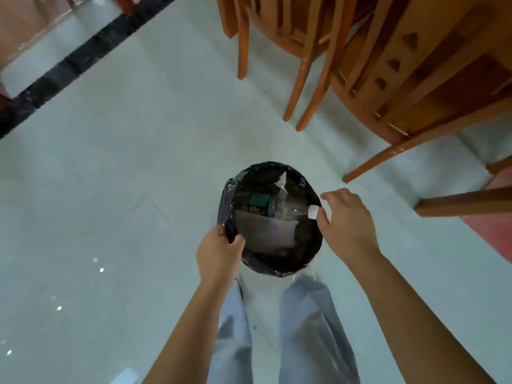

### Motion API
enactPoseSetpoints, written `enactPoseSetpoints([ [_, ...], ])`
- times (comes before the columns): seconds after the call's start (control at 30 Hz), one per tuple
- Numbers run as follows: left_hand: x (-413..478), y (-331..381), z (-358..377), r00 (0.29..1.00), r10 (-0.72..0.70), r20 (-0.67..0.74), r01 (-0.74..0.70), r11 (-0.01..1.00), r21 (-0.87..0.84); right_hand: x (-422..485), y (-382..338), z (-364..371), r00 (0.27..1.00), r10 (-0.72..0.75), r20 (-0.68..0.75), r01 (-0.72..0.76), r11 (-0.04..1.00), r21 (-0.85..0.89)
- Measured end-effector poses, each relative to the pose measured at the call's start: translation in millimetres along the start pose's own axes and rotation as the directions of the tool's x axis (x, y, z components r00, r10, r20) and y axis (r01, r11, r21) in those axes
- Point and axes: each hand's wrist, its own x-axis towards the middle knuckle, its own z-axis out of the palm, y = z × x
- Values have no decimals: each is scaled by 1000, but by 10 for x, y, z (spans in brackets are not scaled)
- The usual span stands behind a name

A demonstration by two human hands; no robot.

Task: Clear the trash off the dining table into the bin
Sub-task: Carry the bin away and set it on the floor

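Floor (110, 176) fills the left of my view, pale tile with a dark strip (69, 62) running diagonally across the far corner. My left hand (219, 253) comes up from below on a straight forearm, knuckles toward me, thumb hooked over the near-left edge of the bin (304, 253) and fingers under the black liner (225, 200), closed on the rim. The bin hangs in front of my legs (310, 328), above the tile, its mouth facing me. Inside lie a grey sheet (263, 231), something teal (259, 200) and clear plastic (285, 200) with a white scrap (281, 182) near the far wall; all of it is dim and smeared, so I cannot say what each piece is. My right hand (346, 217) reaches in from the lower right, wrist bent, back of the hand up, at the bin's right rim. Its thumb and forefinger pinch a small white piece (313, 212) right over that edge; the other fingers are spread loosely. Whether the piece touches the liner I cannot tell. Wooden chairs (318, 65) crowd the upper right beside a table (443, 65), cut off by the frame, its top out of sight. A pink seat (496, 206) shows at the right border.
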Motion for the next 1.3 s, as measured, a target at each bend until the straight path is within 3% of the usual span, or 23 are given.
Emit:
enactPoseSetpoints([
  [0.17,597,-483,444,993,72,90,-77,996,47,-1,77,977,991,128,40,-129,992,12],
  [0.33,1181,-940,1068,987,15,158,-22,999,47,154,203,1832,968,248,32,-250,966,61],
  [0.6,1875,-1533,2138,974,10,225,-27,997,73,471,804,2712,946,323,7,-323,945,48],
  [0.87,2137,-1657,2813,963,79,259,-95,994,50,631,1121,3169,945,327,22,-328,943,58],
  [1.1,2258,-1787,3084,931,-45,363,106,983,-148,643,1220,3300,933,355,61,-359,931,70],
  [1.3,2197,-1825,3083,905,-60,421,175,955,-239,649,1170,3291,941,335,49,-338,937,89],
])
